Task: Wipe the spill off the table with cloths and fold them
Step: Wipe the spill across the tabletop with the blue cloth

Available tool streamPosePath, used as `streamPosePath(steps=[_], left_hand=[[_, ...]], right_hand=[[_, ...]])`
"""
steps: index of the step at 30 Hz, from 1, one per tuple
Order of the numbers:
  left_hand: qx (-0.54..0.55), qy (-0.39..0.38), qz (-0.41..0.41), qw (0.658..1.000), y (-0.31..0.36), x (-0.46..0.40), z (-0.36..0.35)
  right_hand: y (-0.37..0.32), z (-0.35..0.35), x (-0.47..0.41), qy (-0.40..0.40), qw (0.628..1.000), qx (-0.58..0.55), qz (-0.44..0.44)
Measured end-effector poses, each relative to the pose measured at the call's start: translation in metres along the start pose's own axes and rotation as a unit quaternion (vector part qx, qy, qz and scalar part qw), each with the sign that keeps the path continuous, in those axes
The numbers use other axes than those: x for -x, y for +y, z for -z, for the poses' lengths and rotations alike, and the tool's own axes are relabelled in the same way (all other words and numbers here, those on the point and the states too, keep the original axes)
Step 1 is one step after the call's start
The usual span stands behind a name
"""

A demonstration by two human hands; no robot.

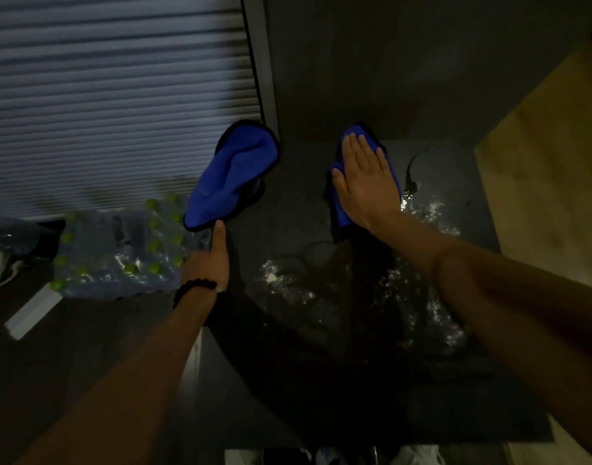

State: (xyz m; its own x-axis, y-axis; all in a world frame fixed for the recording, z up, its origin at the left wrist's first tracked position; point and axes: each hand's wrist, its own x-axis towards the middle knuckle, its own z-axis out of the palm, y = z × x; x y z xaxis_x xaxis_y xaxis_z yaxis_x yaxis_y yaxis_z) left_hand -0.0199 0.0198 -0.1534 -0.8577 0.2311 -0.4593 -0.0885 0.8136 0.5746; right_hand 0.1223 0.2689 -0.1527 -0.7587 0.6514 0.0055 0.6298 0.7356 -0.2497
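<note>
A dark table (298, 209) fills the middle of the head view, with a wet, glistening spill (418, 297) spread over its near right part. One blue cloth with a black edge (232, 172) lies crumpled at the table's far left corner; my left hand (212, 260) pinches its near corner with thumb and fingers. A second blue cloth (341, 209) lies farther right. My right hand (366, 179) presses flat on it with fingers spread, just left of the wet patch.
A shrink-wrapped pack of water bottles with green caps (120, 250) sits on the floor left of the table. A ribbed roller shutter (113, 95) stands behind it. A tan wooden surface (549, 182) borders the table on the right.
</note>
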Motion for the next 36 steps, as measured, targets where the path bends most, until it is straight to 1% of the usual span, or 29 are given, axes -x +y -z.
streamPosePath(steps=[2,6,13,19,29,33,36], left_hand=[[-0.007,-0.007,0.005,1.0,0.0,-0.001,0.0],[-0.055,-0.02,0.045,0.997,0.003,-0.001,0.002],[-0.05,-0.008,0.023,0.998,0.001,-0.002,0.0],[-0.066,-0.018,0.036,0.997,0.001,-0.003,0.0],[-0.027,-0.007,0.003,1.0,-0.001,-0.001,-0.002],[-0.014,-0.009,0.009,1.0,-0.002,-0.003,-0.002],[0.007,0.01,-0.023,1.0,-0.003,-0.004,-0.004]], right_hand=[[0.008,0.002,0.002,-0.005,1.0,0.006,-0.003],[0.02,0.007,0.004,-0.015,1.0,0.012,-0.007],[0.042,0.013,0.009,-0.017,0.999,0.015,-0.022],[0.077,0.02,0.021,-0.017,0.999,0.014,-0.044],[0.115,0.026,0.032,-0.014,0.998,-0.005,-0.062],[0.124,0.03,0.039,-0.012,0.997,-0.011,-0.08],[0.128,0.031,0.047,-0.009,0.995,-0.007,-0.095]])
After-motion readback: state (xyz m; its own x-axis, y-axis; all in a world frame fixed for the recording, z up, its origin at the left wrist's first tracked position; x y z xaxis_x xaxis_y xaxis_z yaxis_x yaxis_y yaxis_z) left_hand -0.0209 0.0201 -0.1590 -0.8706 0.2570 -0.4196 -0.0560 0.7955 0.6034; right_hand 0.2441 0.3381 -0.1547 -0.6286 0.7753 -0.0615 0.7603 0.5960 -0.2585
